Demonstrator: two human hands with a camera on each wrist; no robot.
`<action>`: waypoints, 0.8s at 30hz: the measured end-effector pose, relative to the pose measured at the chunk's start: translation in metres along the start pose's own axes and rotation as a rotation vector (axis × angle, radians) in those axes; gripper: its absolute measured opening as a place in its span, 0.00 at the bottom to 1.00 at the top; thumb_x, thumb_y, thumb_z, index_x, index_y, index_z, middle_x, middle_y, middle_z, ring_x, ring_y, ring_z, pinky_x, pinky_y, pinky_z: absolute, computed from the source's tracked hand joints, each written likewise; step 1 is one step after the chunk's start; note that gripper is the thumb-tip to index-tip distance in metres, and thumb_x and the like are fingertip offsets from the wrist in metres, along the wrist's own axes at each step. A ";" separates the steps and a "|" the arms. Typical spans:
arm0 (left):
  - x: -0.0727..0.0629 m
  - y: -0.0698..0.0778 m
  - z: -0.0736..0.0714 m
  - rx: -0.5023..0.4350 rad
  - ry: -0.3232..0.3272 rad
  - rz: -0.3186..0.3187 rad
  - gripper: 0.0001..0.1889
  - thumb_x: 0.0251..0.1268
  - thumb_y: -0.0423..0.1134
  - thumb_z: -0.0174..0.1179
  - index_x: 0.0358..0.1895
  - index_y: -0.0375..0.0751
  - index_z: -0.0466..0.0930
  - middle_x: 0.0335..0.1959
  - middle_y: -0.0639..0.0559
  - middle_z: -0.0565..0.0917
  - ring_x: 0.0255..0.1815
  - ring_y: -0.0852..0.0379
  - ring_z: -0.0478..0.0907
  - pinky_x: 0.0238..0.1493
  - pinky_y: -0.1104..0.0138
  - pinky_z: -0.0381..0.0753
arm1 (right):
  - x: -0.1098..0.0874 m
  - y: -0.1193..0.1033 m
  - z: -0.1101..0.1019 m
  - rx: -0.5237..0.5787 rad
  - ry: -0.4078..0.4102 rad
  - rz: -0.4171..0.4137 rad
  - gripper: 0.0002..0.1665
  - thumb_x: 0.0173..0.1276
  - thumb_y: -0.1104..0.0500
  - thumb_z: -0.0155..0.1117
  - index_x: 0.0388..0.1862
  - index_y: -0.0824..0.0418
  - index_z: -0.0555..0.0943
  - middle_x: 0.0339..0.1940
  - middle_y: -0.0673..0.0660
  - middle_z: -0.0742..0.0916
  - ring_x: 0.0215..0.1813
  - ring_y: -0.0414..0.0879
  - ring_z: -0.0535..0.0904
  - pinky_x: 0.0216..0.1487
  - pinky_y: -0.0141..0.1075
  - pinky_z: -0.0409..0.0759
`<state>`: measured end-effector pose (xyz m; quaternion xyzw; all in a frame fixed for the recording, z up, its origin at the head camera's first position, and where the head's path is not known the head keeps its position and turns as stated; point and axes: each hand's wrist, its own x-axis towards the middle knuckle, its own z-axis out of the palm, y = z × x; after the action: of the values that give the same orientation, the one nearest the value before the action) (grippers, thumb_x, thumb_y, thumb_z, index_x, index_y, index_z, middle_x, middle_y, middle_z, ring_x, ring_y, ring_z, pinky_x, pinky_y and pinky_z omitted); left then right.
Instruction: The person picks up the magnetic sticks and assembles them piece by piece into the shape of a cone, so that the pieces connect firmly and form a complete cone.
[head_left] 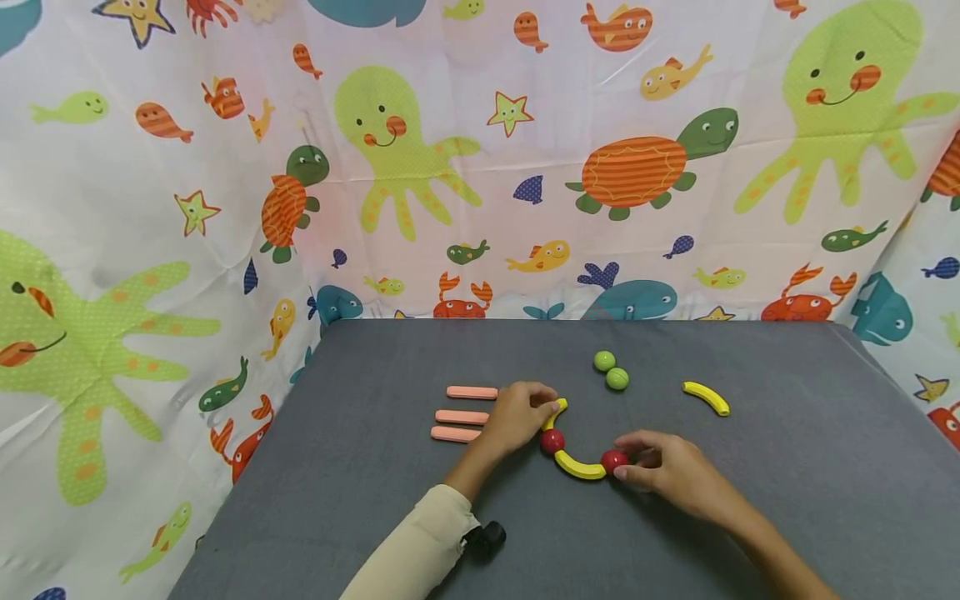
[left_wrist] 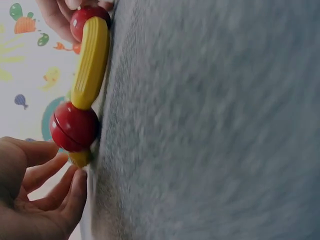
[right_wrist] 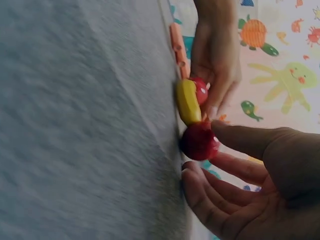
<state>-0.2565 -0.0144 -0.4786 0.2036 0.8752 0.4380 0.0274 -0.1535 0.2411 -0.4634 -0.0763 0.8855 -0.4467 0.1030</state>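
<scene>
A curved chain lies on the grey tabletop, made of two red balls and two curved yellow sticks. My left hand [head_left: 519,417] pinches the upper yellow stick [head_left: 561,405], which joins the left red ball [head_left: 552,441]. In the left wrist view that stick shows only as a short end below the ball. The lower yellow stick [head_left: 580,467] links this ball to the right red ball [head_left: 613,461]. My right hand [head_left: 675,471] holds the right red ball between thumb and fingers; the right wrist view shows the thumb [right_wrist: 240,136] against it.
Several pink straight sticks [head_left: 461,417] lie left of the left hand, partly behind it. Two green balls [head_left: 617,379] touch each other farther back. Another yellow curved stick [head_left: 705,398] lies at the right. A sea-animal curtain [head_left: 465,267] hangs behind the table.
</scene>
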 end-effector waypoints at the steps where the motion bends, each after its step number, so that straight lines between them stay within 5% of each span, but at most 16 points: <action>1: -0.003 0.001 0.000 0.009 0.016 0.018 0.11 0.75 0.39 0.67 0.53 0.40 0.90 0.45 0.52 0.89 0.44 0.62 0.82 0.47 0.69 0.82 | 0.001 0.000 -0.002 -0.010 -0.002 -0.010 0.26 0.68 0.51 0.78 0.61 0.62 0.85 0.51 0.56 0.90 0.45 0.46 0.87 0.39 0.36 0.85; 5: -0.017 0.012 0.001 -0.010 0.050 0.095 0.12 0.75 0.39 0.67 0.56 0.40 0.90 0.47 0.48 0.87 0.47 0.58 0.84 0.50 0.67 0.83 | 0.004 0.000 -0.013 -0.048 0.027 -0.027 0.28 0.69 0.49 0.78 0.62 0.62 0.84 0.55 0.59 0.90 0.49 0.48 0.88 0.42 0.38 0.86; 10: -0.036 0.029 0.005 -0.077 0.014 0.151 0.14 0.75 0.40 0.68 0.58 0.42 0.89 0.52 0.45 0.86 0.51 0.56 0.85 0.52 0.70 0.83 | 0.012 -0.001 -0.027 -0.052 0.104 -0.040 0.29 0.71 0.50 0.76 0.64 0.65 0.83 0.58 0.65 0.89 0.51 0.54 0.89 0.38 0.37 0.87; 16: -0.051 0.050 0.012 -0.154 -0.082 0.130 0.15 0.73 0.42 0.70 0.59 0.44 0.88 0.54 0.47 0.89 0.50 0.66 0.86 0.53 0.73 0.83 | 0.021 0.000 -0.038 -0.094 0.203 -0.049 0.28 0.71 0.53 0.76 0.64 0.67 0.83 0.55 0.66 0.89 0.51 0.57 0.88 0.38 0.38 0.87; 21: -0.056 0.059 0.019 -0.145 -0.100 0.117 0.17 0.70 0.41 0.73 0.58 0.43 0.89 0.54 0.48 0.89 0.52 0.60 0.87 0.54 0.73 0.83 | 0.026 0.002 -0.044 -0.166 0.304 -0.077 0.27 0.73 0.52 0.74 0.65 0.66 0.82 0.56 0.68 0.89 0.55 0.64 0.87 0.49 0.53 0.88; 24: -0.057 0.060 0.022 -0.116 -0.110 0.102 0.17 0.69 0.41 0.73 0.59 0.43 0.88 0.53 0.48 0.88 0.53 0.58 0.87 0.54 0.73 0.83 | 0.027 0.007 -0.048 -0.183 0.354 -0.080 0.27 0.74 0.52 0.73 0.65 0.65 0.82 0.56 0.69 0.89 0.56 0.65 0.86 0.49 0.53 0.87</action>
<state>-0.1794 0.0129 -0.4531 0.2698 0.8340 0.4769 0.0650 -0.1923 0.2759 -0.4445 -0.0405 0.9229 -0.3745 -0.0795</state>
